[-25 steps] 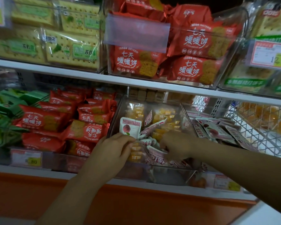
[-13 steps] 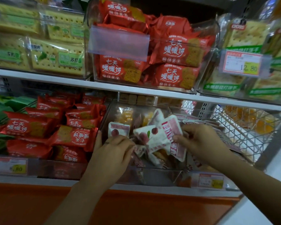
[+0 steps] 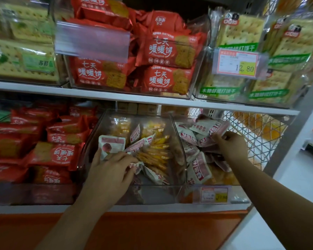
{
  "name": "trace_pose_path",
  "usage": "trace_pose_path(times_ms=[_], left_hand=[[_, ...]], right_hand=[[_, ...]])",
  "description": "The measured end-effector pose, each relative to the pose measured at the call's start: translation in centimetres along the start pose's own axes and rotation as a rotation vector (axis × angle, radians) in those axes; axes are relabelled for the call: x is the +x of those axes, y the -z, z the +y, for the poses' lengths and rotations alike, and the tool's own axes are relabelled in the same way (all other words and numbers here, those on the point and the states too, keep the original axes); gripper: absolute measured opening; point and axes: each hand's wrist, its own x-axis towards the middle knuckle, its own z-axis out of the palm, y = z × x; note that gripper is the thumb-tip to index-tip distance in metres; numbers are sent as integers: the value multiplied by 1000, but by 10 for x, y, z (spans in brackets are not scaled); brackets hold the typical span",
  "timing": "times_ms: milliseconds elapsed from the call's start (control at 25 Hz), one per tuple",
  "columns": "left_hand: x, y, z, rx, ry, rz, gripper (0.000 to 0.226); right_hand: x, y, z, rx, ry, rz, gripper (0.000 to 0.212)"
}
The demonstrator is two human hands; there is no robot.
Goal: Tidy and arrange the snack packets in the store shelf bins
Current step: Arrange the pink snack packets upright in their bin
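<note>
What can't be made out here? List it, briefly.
Head view:
- Lower price tag: digits blurred and too small.
- Left hand: its grip on the white packets is unclear; fingertips buried among them.
- Right hand: grips pink packets; count hidden by its fingers.
- Plastic flap: motion-blurred, covers red biscuit packs behind.
- Boxes at the back: dark, cut off by the shelf.

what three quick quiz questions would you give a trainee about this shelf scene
1. True or false: the right hand grips pink-and-white packets.
2. The upper-shelf price tag reads: A 12.80, B 8.50, C 3.20.
3. Which hand reaches into the middle clear bin, the one with yellow packets?
Key: 1 true; 2 A; 3 the left hand.
</note>
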Motion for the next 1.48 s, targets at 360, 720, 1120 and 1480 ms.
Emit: trace_pose_path(times_ms=[360, 720, 1120, 1480], left_hand=[[-1, -3, -6, 16, -56, 34, 34], [-1, 3, -16, -57, -39, 43, 37], [-10, 16, -31, -177, -41, 0, 39], [-15, 16, -35, -256, -33, -55, 44]], right_hand=[[-8, -3, -5, -434, 365, 38, 67], [-1, -10, -36, -386, 610, -444, 33], [-82, -68, -94, -770, 1348, -619, 14], [-44, -80, -96, -983, 1086, -757, 52]])
